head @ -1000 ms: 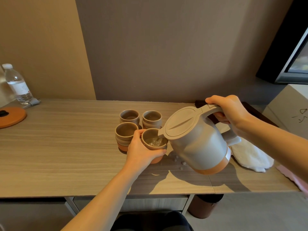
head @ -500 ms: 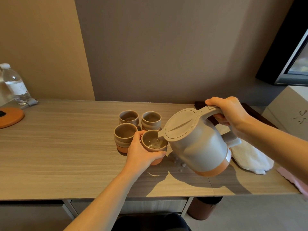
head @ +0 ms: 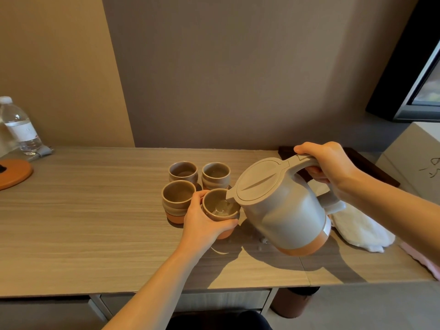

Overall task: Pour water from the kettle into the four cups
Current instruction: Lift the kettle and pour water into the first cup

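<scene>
1. Your right hand [head: 329, 166] has its grip clenched on the handle of the kettle [head: 281, 206], tilted with its spout over the near right cup [head: 220, 209].
2. Your left hand [head: 204, 222] grasps that cup on the table [head: 83, 222]; water shows inside it.
3. The near left cup [head: 178, 198] and the two far cups [head: 183, 171] look unfilled, though I can't be sure, so most of the task remains.

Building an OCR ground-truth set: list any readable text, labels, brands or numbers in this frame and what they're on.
No text here can be read.
Water bottle label: white, print too small and blurred to read.
White box at the right edge: dark handwritten-looking strokes, cut off by the frame, not legible.
Kettle, four cups: no markings visible.
</scene>
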Action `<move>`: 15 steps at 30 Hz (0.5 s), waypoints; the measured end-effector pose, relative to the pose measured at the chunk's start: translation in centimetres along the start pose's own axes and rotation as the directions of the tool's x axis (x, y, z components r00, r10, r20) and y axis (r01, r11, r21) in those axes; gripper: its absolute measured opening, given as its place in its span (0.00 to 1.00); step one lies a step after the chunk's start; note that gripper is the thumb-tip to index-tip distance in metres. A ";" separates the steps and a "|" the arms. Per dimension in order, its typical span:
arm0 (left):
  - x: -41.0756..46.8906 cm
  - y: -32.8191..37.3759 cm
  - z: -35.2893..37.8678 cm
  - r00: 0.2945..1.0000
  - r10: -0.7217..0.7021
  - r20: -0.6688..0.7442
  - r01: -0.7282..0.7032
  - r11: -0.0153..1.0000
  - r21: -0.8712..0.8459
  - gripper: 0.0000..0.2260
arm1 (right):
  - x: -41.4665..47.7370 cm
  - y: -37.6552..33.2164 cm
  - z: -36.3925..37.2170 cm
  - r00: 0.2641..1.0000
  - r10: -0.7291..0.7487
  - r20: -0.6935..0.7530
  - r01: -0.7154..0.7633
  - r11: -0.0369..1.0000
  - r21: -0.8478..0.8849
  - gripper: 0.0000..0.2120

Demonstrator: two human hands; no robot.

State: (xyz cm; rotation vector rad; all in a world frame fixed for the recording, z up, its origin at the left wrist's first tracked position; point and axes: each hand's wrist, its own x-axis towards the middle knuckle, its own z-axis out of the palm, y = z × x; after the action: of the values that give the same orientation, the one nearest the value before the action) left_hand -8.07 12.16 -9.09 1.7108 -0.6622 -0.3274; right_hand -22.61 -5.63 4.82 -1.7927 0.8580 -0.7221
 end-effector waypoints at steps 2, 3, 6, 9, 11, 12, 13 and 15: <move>0.2 -0.1 0.1 1.000 0.000 -0.005 0.000 1.000 -0.008 0.36 | 0.1 0.2 0.0 1.000 0.007 0.006 -0.007 1.000 0.021 0.18; 0.3 -0.1 0.2 1.000 -0.004 -0.010 0.004 1.000 -0.015 0.36 | 0.2 0.2 -0.1 1.000 0.014 0.007 -0.015 0.999 0.039 0.17; 0.6 -0.1 0.4 0.999 -0.015 -0.032 0.015 1.000 -0.025 0.36 | 0.2 0.7 -0.1 0.999 0.042 -0.003 -0.041 0.994 0.103 0.15; 1.0 -0.2 0.6 0.998 -0.014 -0.062 0.012 0.999 -0.033 0.37 | 0.2 1.3 0.0 0.998 0.065 -0.024 -0.060 0.985 0.160 0.14; 1.1 -0.1 0.7 0.997 -0.004 -0.082 0.000 0.999 -0.039 0.37 | 0.0 1.6 -0.1 0.996 0.079 -0.036 -0.070 0.978 0.198 0.14; 1.1 -0.1 0.8 0.996 0.005 -0.092 -0.009 0.999 -0.039 0.37 | 0.0 1.9 -0.1 0.995 0.087 -0.045 -0.075 0.973 0.217 0.15; 1.1 0.0 0.9 0.994 0.013 -0.104 -0.017 0.999 -0.037 0.37 | -0.1 2.1 -0.1 0.994 0.095 -0.055 -0.079 0.969 0.233 0.16; 1.2 0.1 1.1 0.991 0.026 -0.132 -0.031 0.999 -0.033 0.36 | -0.2 2.5 -0.1 0.992 0.102 -0.073 -0.080 0.962 0.262 0.17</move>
State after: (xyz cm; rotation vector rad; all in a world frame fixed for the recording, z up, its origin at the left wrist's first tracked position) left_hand -7.75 10.52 -9.11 1.6729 -0.5801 -0.2026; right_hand -23.39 -6.22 2.53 -1.4898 0.8557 -0.8168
